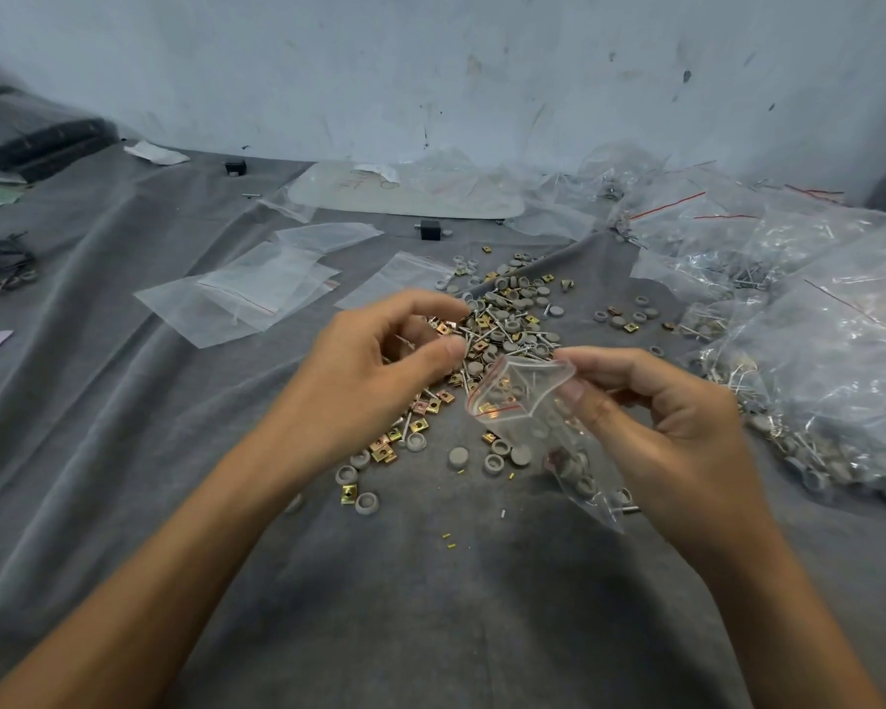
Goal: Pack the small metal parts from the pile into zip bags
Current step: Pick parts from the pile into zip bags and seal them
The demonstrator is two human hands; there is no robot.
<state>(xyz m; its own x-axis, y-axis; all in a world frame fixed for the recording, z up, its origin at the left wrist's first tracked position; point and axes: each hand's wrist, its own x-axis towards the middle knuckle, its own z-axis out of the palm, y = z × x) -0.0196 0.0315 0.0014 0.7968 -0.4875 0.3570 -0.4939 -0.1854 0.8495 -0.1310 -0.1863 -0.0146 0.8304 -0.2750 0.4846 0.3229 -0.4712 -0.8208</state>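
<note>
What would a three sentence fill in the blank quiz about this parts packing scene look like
1. The right hand holds a zip bag whose mouth is ____.
2. The bag's seal stripe is ____.
3. The left hand pinches metal parts over the pile, which lies on a ____ cloth.
Missing: open, red, grey.

parts pile (502, 319) centre on cloth (175, 452); empty bags (246, 294) left; filled bags (814, 309) right; wall (430, 69) behind.
</note>
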